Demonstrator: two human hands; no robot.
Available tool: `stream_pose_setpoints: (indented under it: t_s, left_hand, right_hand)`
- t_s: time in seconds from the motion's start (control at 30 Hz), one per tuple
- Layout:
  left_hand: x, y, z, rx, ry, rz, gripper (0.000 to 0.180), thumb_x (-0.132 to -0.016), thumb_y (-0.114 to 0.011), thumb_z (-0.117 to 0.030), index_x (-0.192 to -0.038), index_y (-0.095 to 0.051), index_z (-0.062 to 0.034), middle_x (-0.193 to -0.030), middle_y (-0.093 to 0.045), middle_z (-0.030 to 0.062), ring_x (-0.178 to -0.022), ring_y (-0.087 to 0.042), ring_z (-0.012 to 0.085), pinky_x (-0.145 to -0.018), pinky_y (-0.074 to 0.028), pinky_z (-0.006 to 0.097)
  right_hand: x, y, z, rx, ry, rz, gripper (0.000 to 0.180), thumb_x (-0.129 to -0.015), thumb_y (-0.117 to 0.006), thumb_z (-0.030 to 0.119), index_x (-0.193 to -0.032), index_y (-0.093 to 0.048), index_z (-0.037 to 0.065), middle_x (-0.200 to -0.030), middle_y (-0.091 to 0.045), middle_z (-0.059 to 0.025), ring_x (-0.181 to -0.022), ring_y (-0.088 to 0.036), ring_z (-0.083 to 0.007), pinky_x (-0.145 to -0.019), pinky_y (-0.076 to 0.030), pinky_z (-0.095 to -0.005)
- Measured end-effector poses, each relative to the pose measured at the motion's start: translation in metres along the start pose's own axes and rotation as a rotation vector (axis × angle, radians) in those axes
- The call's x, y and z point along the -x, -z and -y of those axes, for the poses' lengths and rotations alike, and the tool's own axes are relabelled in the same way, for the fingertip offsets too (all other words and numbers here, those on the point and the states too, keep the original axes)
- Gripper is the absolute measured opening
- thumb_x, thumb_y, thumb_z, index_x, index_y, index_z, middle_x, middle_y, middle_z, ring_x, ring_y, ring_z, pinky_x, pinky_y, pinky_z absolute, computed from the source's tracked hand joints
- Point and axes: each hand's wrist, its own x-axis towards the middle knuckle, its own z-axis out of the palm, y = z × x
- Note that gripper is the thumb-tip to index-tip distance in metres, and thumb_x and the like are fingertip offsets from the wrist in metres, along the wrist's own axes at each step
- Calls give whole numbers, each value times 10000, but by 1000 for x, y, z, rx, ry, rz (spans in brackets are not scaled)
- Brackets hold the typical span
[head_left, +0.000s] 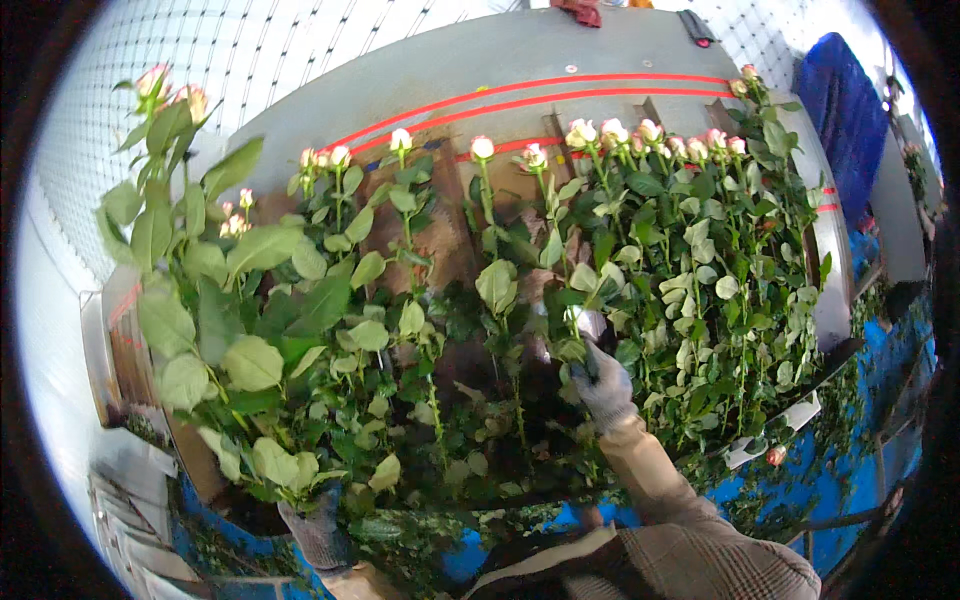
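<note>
My left hand (318, 532), in a grey glove, is at the lower left, closed around the lower part of a bunch of long-stemmed roses (168, 310). The bunch rises upright on the left, with pale pink blooms at the top; its leaves partly hide my fingers. Right of the middle, my right hand (603, 388), also grey-gloved, reaches over the sorting table. Its fingers close on the stem of a rose (534, 157) with a pink-white bloom pointing away from me. More roses (700, 240) lie side by side to its right.
The grey metal table (480, 55) has red stripes and brown dividers (455, 200) between the rows of stems. A blue cloth or bag (842, 130) hangs at the far right. Cut leaves litter the blue floor (820, 490). White netting (230, 60) stands behind.
</note>
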Motion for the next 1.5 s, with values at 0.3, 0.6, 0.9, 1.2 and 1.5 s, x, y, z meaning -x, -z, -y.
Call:
stream_pose_setpoints:
  t_s: [0.3, 0.6, 0.9, 1.2, 1.5]
  left_hand:
    - [-22, -42, 33, -268, -112, 222, 584, -711, -812, -117, -1214, -535, -10, -1197, -612, 109, -1034, -606, 236, -892, -491, 375]
    - [0, -141, -25, 14, -114, 359, 401, -710, -751, -72, -1082, -623, 9, -956, -695, 107, -830, -684, 245, -729, -555, 352]
    - [57, -161, -34, -451, -163, 217, 594, -638, -869, -228, -1123, -606, -7, -982, -694, 116, -860, -674, 246, -798, -541, 366]
    - [2, -52, -9, -52, -204, -150, 528, -712, -769, -137, -1170, -567, 31, -1036, -653, 150, -920, -631, 289, -842, -507, 385]
    - [-8, 29, -7, -18, -124, -433, 445, -880, -632, -71, -1297, -502, 17, -1133, -617, 172, -974, -618, 259, -859, -534, 376]
  right_hand:
    - [-34, 119, -49, 391, -4, -181, 603, -744, -731, 213, -1309, -544, 115, -949, -651, -158, -865, -623, -355, -780, -505, -426]
    - [8, 154, 76, 369, 45, 110, 940, -744, -769, 220, -1480, -214, 36, -1399, -428, -255, -1232, -490, -416, -1022, -435, -407]
    - [-59, 38, 138, -813, -66, 200, 381, -793, -753, 150, -1128, -615, 33, -951, -681, -132, -841, -645, -202, -766, -512, -320]
    - [-68, 5, 34, 284, 290, -2, 803, -724, -748, 174, -1433, -383, 80, -896, -609, -212, -847, -612, -385, -736, -502, -453]
    - [-32, -33, -45, 495, 184, -168, 308, -752, -723, 207, -1003, -613, 66, -718, -602, -138, -650, -600, -343, -596, -494, -441]
